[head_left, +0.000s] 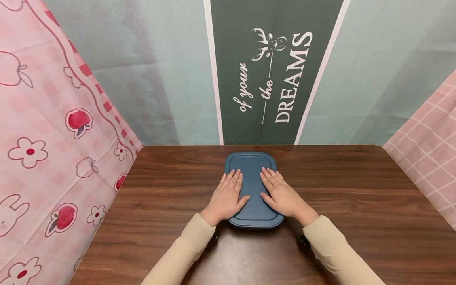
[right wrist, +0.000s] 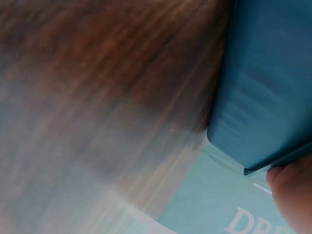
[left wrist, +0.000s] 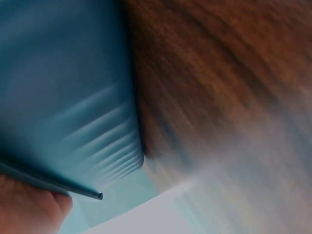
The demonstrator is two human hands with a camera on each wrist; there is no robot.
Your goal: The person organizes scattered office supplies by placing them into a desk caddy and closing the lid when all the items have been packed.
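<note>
A blue lidded box (head_left: 252,206) with rounded corners stands lengthwise on the wooden table, its lid in place. My left hand (head_left: 228,196) rests flat on the lid's left side, fingers straight and pointing away from me. On the right side of the lid lies my right hand (head_left: 283,194), also with straight fingers; the thumbs point toward each other with a gap between them. The left wrist view shows the ribbed side wall of the box (left wrist: 73,97) below the lid rim. In the right wrist view, fingers (right wrist: 295,190) touch the lid's edge above the box wall (right wrist: 268,97).
The brown wood-grain table (head_left: 356,190) extends to both sides of the box. Behind it hangs a green curtain (head_left: 263,79) with white lettering. A pink patterned cloth (head_left: 53,158) hangs at the left, and a pink checked cloth (head_left: 427,146) at the right.
</note>
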